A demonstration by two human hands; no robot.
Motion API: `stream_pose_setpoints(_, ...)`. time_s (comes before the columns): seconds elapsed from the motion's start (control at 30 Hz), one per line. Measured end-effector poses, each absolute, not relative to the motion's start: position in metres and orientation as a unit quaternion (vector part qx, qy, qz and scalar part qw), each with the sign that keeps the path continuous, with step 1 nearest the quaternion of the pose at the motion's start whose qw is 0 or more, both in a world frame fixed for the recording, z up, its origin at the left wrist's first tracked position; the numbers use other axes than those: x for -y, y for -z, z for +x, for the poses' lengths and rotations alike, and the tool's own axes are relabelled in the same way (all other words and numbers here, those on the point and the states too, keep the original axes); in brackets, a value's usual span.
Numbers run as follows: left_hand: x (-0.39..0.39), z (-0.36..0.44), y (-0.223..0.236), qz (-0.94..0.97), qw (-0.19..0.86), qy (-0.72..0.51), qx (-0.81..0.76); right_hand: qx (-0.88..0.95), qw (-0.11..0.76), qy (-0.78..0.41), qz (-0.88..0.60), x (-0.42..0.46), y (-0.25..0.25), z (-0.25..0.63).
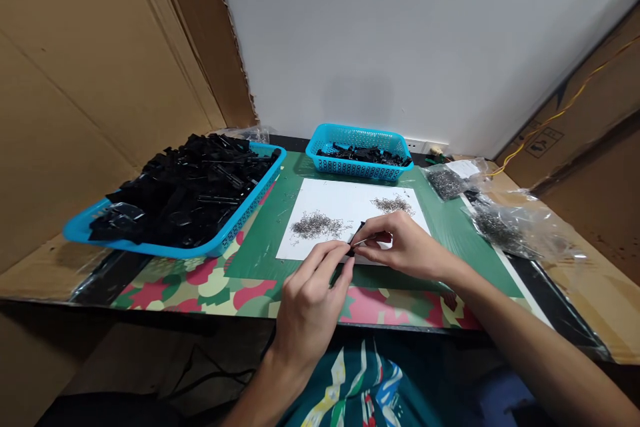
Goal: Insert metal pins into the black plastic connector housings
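Observation:
My left hand [313, 287] is closed, its thumb and fingertips pinching a small black plastic part [357, 233] above the front edge of the white sheet [345, 195]. My right hand [413, 247] meets it there, its fingers closed around a thin metal tool [365, 240] with a dark red bit near the palm. The tool's tip reaches the black part; fingers hide much of both. Just beyond my left fingertips lies a pile of tiny metal pieces, like small springs [316, 225]. A second such pile [393, 205] sits behind my right hand.
To the left, a large blue basket [220, 242] is heaped with black parts. A smaller blue basket [360, 170] with black parts stands against the wall. Clear bags of small metal pieces [445, 183] lie at the right. Cardboard walls [115, 47] flank the table.

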State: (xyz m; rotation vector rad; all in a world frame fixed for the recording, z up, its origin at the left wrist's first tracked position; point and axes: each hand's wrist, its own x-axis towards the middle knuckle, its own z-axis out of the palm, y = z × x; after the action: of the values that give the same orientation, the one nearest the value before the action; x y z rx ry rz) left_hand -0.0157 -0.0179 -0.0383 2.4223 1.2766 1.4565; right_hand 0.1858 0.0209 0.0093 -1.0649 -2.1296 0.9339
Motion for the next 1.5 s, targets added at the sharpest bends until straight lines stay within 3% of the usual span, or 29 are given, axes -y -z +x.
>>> stream_pose_setpoints(0.17,0.019,-0.017,0.038,0.774,0.030,-0.481,-0.410,0.744,0.303,-0.441,-0.401,-0.023,-0.004,0.183)
stream_pose_setpoints(0.33,0.018,-0.018,0.035,0.766,0.049,-0.495,-0.408,0.745,0.308,-0.456,-0.376,-0.023,-0.008,0.184)
stream_pose_setpoints(0.9,0.021,-0.020,0.032,0.745,0.046,-0.532,-0.400,0.790,0.379,-0.319,-0.361,-0.015,-0.013,0.181)
stream_pose_setpoints(1.13,0.023,-0.019,0.031,0.734,0.029,-0.555,-0.390,0.864,0.373,-0.194,-0.275,-0.012,-0.005,0.178)
stream_pose_setpoints(1.5,0.025,-0.021,0.033,0.738,0.025,-0.549,-0.392,0.902,0.330,-0.127,-0.248,-0.014,-0.003,0.182)
